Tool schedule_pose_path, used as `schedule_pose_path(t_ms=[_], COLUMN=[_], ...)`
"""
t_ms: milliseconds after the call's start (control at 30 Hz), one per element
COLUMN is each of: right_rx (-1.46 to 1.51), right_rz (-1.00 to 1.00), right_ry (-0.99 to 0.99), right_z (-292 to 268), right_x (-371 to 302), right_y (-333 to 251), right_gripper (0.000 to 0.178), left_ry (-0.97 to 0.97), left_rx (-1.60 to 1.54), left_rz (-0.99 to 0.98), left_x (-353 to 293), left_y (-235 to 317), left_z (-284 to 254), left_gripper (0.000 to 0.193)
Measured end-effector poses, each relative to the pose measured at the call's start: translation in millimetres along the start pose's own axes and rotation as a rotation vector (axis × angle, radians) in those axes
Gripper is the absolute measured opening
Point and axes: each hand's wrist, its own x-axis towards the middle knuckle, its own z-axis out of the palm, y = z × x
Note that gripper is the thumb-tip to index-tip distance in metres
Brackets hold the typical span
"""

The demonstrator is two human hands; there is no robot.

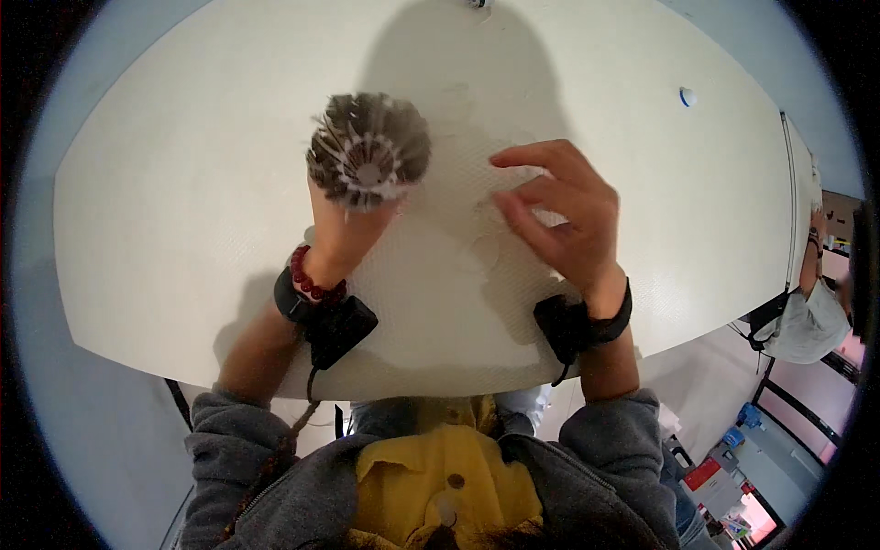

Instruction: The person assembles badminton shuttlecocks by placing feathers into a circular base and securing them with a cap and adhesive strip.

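Above the white table (183, 183), my left hand (346, 234) grips a round, feathery grey-brown thing (368, 151) from beneath. Its spiky tufts fan out around a pale ring and a light centre, and the edges are slightly blurred. Most of my left fingers are hidden behind it. To its right, my right hand (568, 206) hovers with thumb and fingers curved and apart, and nothing shows between them. A black device is strapped to each wrist, and a red bead bracelet sits on the left one.
A small white round piece with a blue band (687, 97) lies far right on the table. At the far edge, a small dark-and-white object (478, 4) is partly cut off. Another person in a pale top (807, 325) is at the right, beside shelves and boxes.
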Motion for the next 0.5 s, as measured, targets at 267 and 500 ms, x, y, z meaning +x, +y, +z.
schedule_pose_path(t_ms=[267,500], right_rx=[-0.122,0.018], right_rz=[0.641,0.439], right_ry=[-0.479,-0.401], right_z=[-14,10], right_x=[-16,-27], right_y=[-40,-40], right_gripper=[0.021,0.018], left_ry=[0.078,-0.253], left_rx=[-0.076,-0.101], left_rz=[0.009,0.04], left_x=[-1,-10], left_y=[3,18], left_z=[4,10], left_gripper=[0.012,0.014])
